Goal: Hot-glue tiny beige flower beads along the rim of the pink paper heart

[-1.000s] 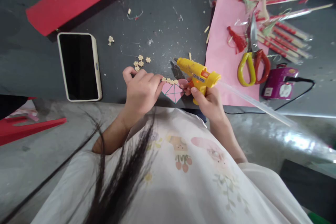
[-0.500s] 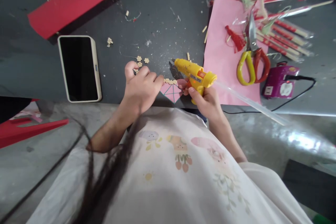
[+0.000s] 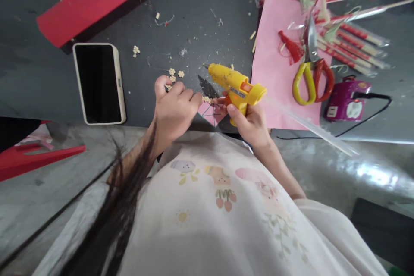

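My right hand (image 3: 250, 121) is wrapped round a yellow hot glue gun (image 3: 228, 78), its nozzle pointing to the upper left. A long clear glue stick (image 3: 318, 130) trails from the gun's rear. My left hand (image 3: 176, 110) is closed, fingers curled, at the left edge of a small pink paper piece (image 3: 208, 114) with dark lines. Small pale flower-shaped pieces (image 3: 207, 99) line the paper's upper edge. The fingertips of my right hand reach the paper's right side. Several loose flower pieces (image 3: 172, 71) lie just beyond my left hand.
A phone (image 3: 98, 84) and a folded red card (image 3: 92, 4) lie at left. To the right, scissors (image 3: 312, 60) and a red tassel (image 3: 291, 47) rest on a pink sheet (image 3: 268, 43). Beyond are wrapped chopsticks (image 3: 359, 43) and a purple box (image 3: 347, 99) with a black cord.
The glue gun has shifted slightly left and up, its nozzle lifting farther from the pink paper. My right hand moved with it. My left hand stays in place.
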A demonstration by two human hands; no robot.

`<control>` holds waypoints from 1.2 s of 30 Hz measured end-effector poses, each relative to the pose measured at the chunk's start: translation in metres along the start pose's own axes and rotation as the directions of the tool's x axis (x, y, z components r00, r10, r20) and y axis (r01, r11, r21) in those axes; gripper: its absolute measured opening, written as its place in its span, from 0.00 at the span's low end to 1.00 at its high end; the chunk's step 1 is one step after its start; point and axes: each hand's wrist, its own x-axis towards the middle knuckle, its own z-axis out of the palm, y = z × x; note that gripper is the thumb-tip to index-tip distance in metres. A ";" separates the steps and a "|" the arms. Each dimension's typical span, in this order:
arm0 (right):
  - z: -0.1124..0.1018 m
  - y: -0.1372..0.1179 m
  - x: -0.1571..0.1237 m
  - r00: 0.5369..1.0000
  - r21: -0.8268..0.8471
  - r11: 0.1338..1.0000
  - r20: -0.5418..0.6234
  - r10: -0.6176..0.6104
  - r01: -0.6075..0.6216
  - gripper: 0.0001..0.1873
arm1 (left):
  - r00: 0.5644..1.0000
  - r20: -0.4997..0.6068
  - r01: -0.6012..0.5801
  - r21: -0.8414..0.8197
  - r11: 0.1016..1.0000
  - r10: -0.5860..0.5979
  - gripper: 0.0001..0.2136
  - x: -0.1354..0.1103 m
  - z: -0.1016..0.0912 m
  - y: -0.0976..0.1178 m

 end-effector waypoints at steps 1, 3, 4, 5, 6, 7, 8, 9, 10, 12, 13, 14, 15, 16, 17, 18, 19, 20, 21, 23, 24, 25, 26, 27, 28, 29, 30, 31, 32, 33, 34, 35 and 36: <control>0.001 0.002 0.000 1.000 0.024 1.000 0.019 0.005 -0.005 0.15 | 1.000 0.007 0.006 -0.002 1.000 -0.006 0.15 0.000 0.000 0.000; 0.003 0.005 0.001 0.998 0.035 0.999 0.054 0.020 -0.022 0.16 | 0.999 0.010 0.036 -0.037 0.999 -0.035 0.14 0.001 0.001 0.000; 0.004 0.006 0.002 0.997 0.022 0.999 0.068 0.031 -0.032 0.16 | 0.999 0.008 0.054 -0.067 0.996 -0.054 0.14 0.001 0.001 0.000; 0.004 0.005 0.002 0.996 0.005 0.999 0.077 0.040 -0.041 0.16 | 0.998 0.004 0.070 -0.106 0.992 -0.070 0.13 0.001 0.002 0.000; 0.004 0.005 0.003 0.995 -0.011 0.999 0.084 0.050 -0.049 0.17 | 0.996 0.004 0.089 -0.144 0.986 -0.090 0.13 0.001 0.002 -0.001; 0.004 0.004 0.003 0.994 -0.023 0.998 0.089 0.057 -0.055 0.17 | 0.994 0.004 0.106 -0.177 0.978 -0.107 0.12 0.000 0.002 -0.002; 0.004 0.003 0.004 0.994 -0.030 0.998 0.090 0.062 -0.059 0.17 | 0.993 0.009 0.116 -0.200 0.973 -0.117 0.12 -0.001 0.002 -0.002; 0.004 0.002 0.004 0.994 -0.036 0.997 0.092 0.066 -0.062 0.16 | 0.993 0.014 0.115 -0.209 0.971 -0.115 0.12 -0.002 0.003 -0.003; 0.004 0.001 0.005 0.994 -0.039 0.997 0.091 0.067 -0.063 0.16 | 0.995 0.012 0.104 -0.196 0.975 -0.104 0.11 -0.004 0.003 -0.004; 0.004 0.000 0.005 0.993 -0.042 0.997 0.092 0.072 -0.068 0.16 | 0.998 -0.018 0.058 -0.132 0.990 -0.060 0.11 -0.007 0.004 -0.006; 0.004 0.000 0.005 0.993 -0.039 0.997 0.090 0.076 -0.072 0.16 | 0.998 -0.044 0.035 -0.102 0.994 -0.039 0.11 -0.009 0.005 -0.007; 0.004 0.000 0.005 0.993 -0.037 0.996 0.090 0.082 -0.079 0.16 | 0.997 -0.068 0.021 -0.085 0.996 -0.027 0.11 -0.010 0.005 -0.007; 0.004 0.000 0.005 0.992 -0.038 0.996 0.088 0.090 -0.087 0.16 | 0.996 -0.088 0.017 -0.086 0.996 -0.024 0.10 -0.011 0.006 -0.008; 0.004 0.000 0.005 0.991 -0.040 0.995 0.087 0.097 -0.094 0.16 | 0.995 -0.099 0.020 -0.099 0.995 -0.030 0.10 -0.012 0.007 -0.008; 0.004 0.000 0.005 0.991 -0.044 0.994 0.084 0.103 -0.100 0.17 | 0.994 -0.103 0.024 -0.116 0.993 -0.036 0.10 -0.012 0.008 -0.009; 0.004 0.001 0.005 0.991 -0.048 0.994 0.082 0.107 -0.103 0.17 | 0.994 -0.104 0.029 -0.127 0.991 -0.042 0.11 -0.012 0.009 -0.009; 0.004 0.001 0.005 0.991 -0.049 0.993 0.081 0.109 -0.105 0.17 | 0.994 -0.100 0.034 -0.133 0.991 -0.047 0.11 -0.012 0.010 -0.009; 0.004 0.001 0.005 0.991 -0.046 0.993 0.079 0.108 -0.104 0.17 | 0.994 -0.098 0.028 -0.134 0.991 -0.042 0.11 -0.011 0.010 -0.009; 0.004 0.001 0.005 0.991 -0.041 0.994 0.077 0.107 -0.104 0.17 | 0.995 -0.098 0.023 -0.129 0.991 -0.036 0.11 -0.010 0.011 -0.009; 0.004 0.001 0.005 0.991 -0.028 0.994 0.078 0.105 -0.103 0.17 | 0.995 -0.101 0.010 -0.111 0.994 -0.022 0.11 -0.009 0.012 -0.009; 0.004 0.001 0.005 0.991 -0.026 0.994 0.080 0.104 -0.102 0.17 | 0.995 -0.100 0.010 -0.102 0.995 -0.020 0.11 -0.008 0.012 -0.009; 0.005 0.001 0.005 0.991 -0.028 0.995 0.082 0.103 -0.101 0.17 | 0.995 -0.095 0.013 -0.095 0.995 -0.022 0.12 -0.008 0.012 -0.009; 0.005 0.001 0.005 0.991 -0.031 0.994 0.084 0.103 -0.100 0.17 | 0.996 -0.086 0.017 -0.089 0.996 -0.025 0.12 -0.007 0.011 -0.009; 0.005 0.001 0.005 0.991 -0.034 0.994 0.086 0.103 -0.100 0.17 | 0.997 -0.074 0.023 -0.083 0.996 -0.029 0.12 -0.007 0.011 -0.009; 0.005 0.001 0.005 0.991 -0.037 0.994 0.084 0.101 -0.098 0.17 | 0.997 -0.064 0.025 -0.077 0.997 -0.030 0.12 -0.007 0.011 -0.008; 0.005 0.001 0.005 0.992 -0.038 0.995 0.082 0.099 -0.097 0.17 | 0.998 -0.055 0.030 -0.069 0.997 -0.033 0.13 -0.006 0.010 -0.008; 0.005 0.001 0.005 0.992 -0.037 0.995 0.078 0.097 -0.094 0.17 | 0.998 -0.048 0.030 -0.061 0.998 -0.033 0.13 -0.006 0.010 -0.008; 0.005 0.000 0.005 0.993 -0.039 0.995 0.075 0.096 -0.093 0.17 | 0.999 -0.039 0.035 -0.055 0.998 -0.037 0.13 -0.006 0.009 -0.008; 0.005 0.000 0.005 0.993 -0.042 0.995 0.073 0.094 -0.091 0.17 | 0.999 -0.026 0.043 -0.061 0.997 -0.045 0.13 -0.006 0.008 -0.007; 0.005 0.000 0.005 0.993 -0.047 0.995 0.071 0.093 -0.089 0.18 | 0.998 -0.010 0.058 -0.079 0.995 -0.059 0.13 -0.006 0.007 -0.007; 0.005 0.000 0.005 0.993 -0.052 0.995 0.072 0.092 -0.089 0.19 | 0.997 0.006 0.078 -0.110 0.991 -0.077 0.12 -0.006 0.006 -0.006; 0.005 0.000 0.006 0.993 -0.056 0.995 0.074 0.092 -0.088 0.19 | 0.995 0.017 0.099 -0.145 0.984 -0.098 0.12 -0.006 0.005 -0.006; 0.005 0.001 0.006 0.993 -0.056 0.995 0.075 0.090 -0.086 0.20 | 0.993 0.023 0.118 -0.176 0.977 -0.116 0.11 -0.006 0.004 -0.005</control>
